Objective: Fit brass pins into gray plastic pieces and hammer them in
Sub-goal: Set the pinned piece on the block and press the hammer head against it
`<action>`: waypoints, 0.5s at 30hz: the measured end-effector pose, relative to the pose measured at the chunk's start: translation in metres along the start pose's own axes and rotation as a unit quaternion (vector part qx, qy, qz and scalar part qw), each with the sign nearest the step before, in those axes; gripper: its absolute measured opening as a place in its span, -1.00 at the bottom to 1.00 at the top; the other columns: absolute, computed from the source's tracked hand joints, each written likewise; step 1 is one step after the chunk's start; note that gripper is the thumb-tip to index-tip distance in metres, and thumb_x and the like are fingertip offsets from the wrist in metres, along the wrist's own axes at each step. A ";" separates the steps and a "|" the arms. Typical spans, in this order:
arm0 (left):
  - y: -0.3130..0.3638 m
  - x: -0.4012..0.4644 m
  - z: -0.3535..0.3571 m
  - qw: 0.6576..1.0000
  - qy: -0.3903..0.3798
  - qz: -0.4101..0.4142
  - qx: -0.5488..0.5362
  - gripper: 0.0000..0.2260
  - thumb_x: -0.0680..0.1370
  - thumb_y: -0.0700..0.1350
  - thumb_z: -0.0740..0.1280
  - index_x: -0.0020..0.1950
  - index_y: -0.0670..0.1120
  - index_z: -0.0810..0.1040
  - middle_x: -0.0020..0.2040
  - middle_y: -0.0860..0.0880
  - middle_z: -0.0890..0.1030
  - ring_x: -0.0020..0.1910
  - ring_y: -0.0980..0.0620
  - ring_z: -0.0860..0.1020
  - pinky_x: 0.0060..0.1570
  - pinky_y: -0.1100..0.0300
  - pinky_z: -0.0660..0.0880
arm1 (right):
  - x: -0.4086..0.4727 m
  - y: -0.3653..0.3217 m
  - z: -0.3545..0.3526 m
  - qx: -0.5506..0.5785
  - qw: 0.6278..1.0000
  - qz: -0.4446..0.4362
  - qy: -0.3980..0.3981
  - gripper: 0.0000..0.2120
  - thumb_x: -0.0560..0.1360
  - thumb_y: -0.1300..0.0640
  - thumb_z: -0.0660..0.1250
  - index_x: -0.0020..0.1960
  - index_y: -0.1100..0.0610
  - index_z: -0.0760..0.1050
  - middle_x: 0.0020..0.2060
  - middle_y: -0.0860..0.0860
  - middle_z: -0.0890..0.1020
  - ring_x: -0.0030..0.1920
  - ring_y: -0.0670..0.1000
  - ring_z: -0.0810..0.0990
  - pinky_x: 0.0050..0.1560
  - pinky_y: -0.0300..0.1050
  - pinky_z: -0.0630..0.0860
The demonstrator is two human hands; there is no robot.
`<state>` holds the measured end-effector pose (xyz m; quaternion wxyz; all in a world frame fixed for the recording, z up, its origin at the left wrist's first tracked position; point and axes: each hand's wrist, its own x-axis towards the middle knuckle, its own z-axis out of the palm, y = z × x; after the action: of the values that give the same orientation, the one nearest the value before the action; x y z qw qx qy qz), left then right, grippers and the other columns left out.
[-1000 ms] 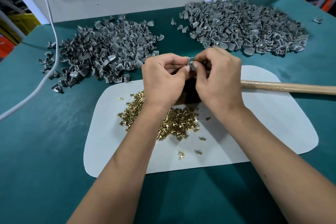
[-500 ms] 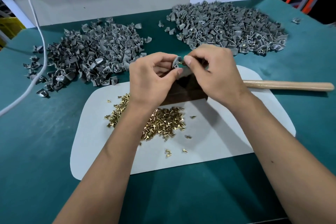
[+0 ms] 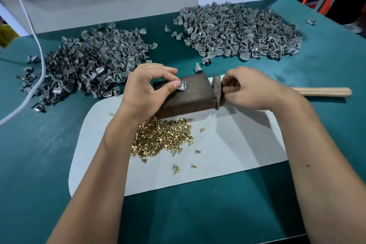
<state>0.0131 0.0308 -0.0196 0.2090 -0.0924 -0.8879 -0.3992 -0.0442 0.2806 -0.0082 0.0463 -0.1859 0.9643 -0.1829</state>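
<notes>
My left hand point(image 3: 147, 90) pinches a gray plastic piece point(image 3: 183, 86) between thumb and forefinger and holds it down on top of a dark brown block point(image 3: 195, 95). My right hand point(image 3: 250, 89) grips the wooden handle of a hammer point(image 3: 320, 92) just behind its dark head point(image 3: 216, 91), which lies against the block's right side. A heap of brass pins point(image 3: 166, 136) lies on the white mat point(image 3: 237, 144) in front of the block, partly under my left wrist.
One heap of gray pieces point(image 3: 89, 65) lies at the back left, another point(image 3: 237, 29), some with brass showing, at the back right. Two loose pieces point(image 3: 202, 64) sit behind the block. A white cable point(image 3: 33, 49) crosses the green table point(image 3: 39, 164) at left.
Both hands held the gray piece together above the block. Now my left hand has set it down on the block, and my right hand has moved right onto the hammer handle.
</notes>
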 end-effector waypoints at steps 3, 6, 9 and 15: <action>-0.002 -0.001 -0.003 0.999 -0.020 -0.029 -0.033 -0.90 0.47 -0.21 0.56 -0.04 -0.16 0.75 0.08 -0.04 0.71 0.19 0.05 0.62 0.30 -0.04 0.50 | -0.001 0.002 -0.001 -0.006 1.000 -0.019 -0.004 -0.92 0.48 0.15 0.44 -0.03 0.06 0.59 -0.13 -0.02 0.63 -0.04 0.08 0.61 0.00 -0.03 0.55; -0.003 -0.003 -0.004 0.994 -0.029 -0.062 -0.086 -0.83 0.44 -0.27 0.57 0.02 -0.22 0.72 0.12 -0.08 0.70 0.18 0.12 0.65 0.27 0.07 0.57 | 0.000 0.006 0.001 -0.020 0.999 -0.023 0.017 -0.91 0.53 0.12 0.44 0.00 0.04 0.55 -0.09 -0.02 0.61 -0.03 0.07 0.58 0.04 0.01 0.54; -0.003 -0.004 -0.002 0.989 -0.030 -0.086 -0.116 -0.88 0.45 -0.30 0.55 -0.04 -0.25 0.70 0.13 -0.10 0.70 0.18 0.10 0.65 0.24 0.07 0.59 | 0.004 0.008 -0.002 -0.001 0.997 -0.001 0.073 -0.93 0.61 0.09 0.35 0.08 0.00 0.52 -0.05 0.00 0.62 -0.01 0.12 0.59 0.07 0.06 0.55; -0.006 -0.003 -0.001 0.981 -0.035 -0.118 -0.149 -0.93 0.44 -0.33 0.55 -0.12 -0.24 0.71 0.08 -0.10 0.72 0.13 0.07 0.68 0.24 0.00 0.59 | 0.002 -0.012 -0.019 0.132 0.972 -0.071 0.183 -0.89 0.59 0.10 0.39 0.08 0.08 0.63 -0.15 -0.07 0.69 -0.12 -0.09 0.66 0.00 -0.16 0.60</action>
<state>0.0141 0.0262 -0.0238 0.1136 -0.0313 -0.8300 -0.5452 -0.0450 0.2753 0.0136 -0.1195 -0.2093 0.9083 -0.3420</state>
